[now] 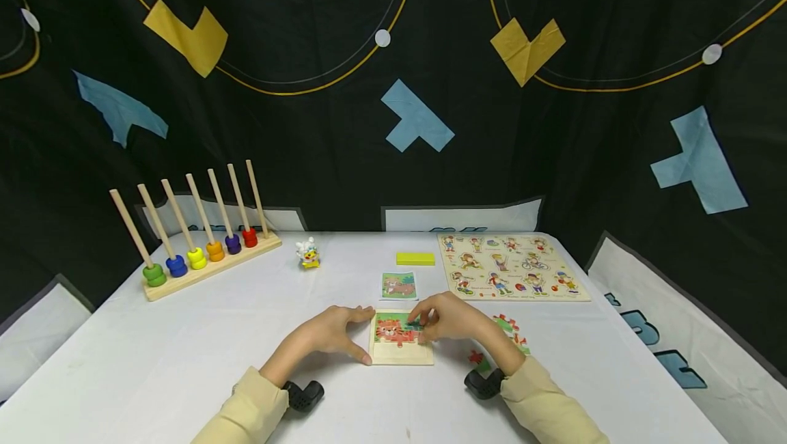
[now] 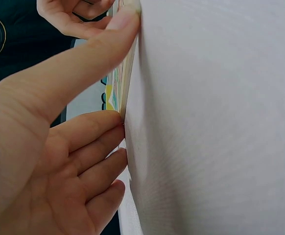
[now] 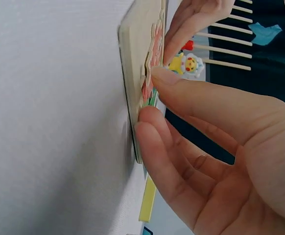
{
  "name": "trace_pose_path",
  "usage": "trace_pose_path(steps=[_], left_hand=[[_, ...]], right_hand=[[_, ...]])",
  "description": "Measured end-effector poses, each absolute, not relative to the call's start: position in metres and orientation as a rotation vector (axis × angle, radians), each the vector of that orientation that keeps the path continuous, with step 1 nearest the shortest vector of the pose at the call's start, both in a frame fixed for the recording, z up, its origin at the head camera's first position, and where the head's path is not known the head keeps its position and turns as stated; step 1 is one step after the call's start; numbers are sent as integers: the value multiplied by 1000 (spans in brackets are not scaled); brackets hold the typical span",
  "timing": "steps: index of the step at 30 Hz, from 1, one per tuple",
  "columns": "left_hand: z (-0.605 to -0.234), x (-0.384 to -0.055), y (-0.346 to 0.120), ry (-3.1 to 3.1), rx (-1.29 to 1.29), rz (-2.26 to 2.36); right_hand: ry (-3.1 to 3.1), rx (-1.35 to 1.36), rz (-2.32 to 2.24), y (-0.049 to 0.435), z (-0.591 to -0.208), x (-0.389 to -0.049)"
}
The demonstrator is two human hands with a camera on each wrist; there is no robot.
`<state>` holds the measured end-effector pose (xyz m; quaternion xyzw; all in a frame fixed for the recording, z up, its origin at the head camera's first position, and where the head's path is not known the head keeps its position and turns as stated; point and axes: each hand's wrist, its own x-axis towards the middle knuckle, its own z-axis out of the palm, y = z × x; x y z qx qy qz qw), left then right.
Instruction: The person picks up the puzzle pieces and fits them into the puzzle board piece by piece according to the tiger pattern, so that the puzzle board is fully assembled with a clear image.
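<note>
Wooden tray [image 1: 401, 356]: left hand [image 1: 332, 329] touches its left edge (thumb and fingers wide apart); right hand [image 1: 453, 318] pinches a puzzle piece [image 1: 415, 325].

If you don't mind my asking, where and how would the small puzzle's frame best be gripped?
Probably by its left and right edges, beside the bare front strip, coming from both sides. The frame is thin and lies flat, and the joined pieces cover only its farther part, so edge grips should leave them undisturbed.

Your sleeves [image 1: 547, 404]: plain pale yellow, creased near the ends
Your wrist cameras [image 1: 305, 397]: black, rounded, one each side
</note>
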<state>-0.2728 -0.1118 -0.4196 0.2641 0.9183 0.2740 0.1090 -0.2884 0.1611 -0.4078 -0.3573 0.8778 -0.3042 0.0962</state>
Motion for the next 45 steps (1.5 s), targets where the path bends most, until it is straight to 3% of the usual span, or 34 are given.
trace_pose_path(steps=[45], left_hand=[[-419,-272,-112,2693,788,818]], right_hand=[[2586,-1156,-849,175,-402,-288]])
